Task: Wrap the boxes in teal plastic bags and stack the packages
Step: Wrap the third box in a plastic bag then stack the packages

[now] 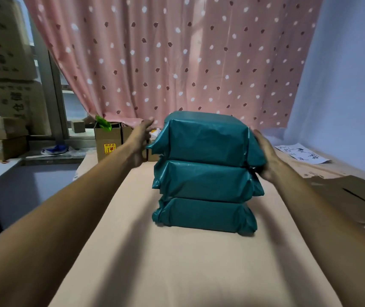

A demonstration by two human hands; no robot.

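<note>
Three boxes wrapped in teal plastic stand in one stack on the cardboard-covered table. The top package rests on the middle package, which sits on the bottom package. My left hand is just left of the top package, fingers spread, a small gap from its side flap. My right hand lies flat against the right end of the top package, down at the seam with the middle one. Neither hand grips anything.
An open brown carton with a green item in it stands behind my left hand. Flattened cardboard and a handwritten paper lie at the right. Stacked cartons sit far left. A pink dotted curtain hangs behind.
</note>
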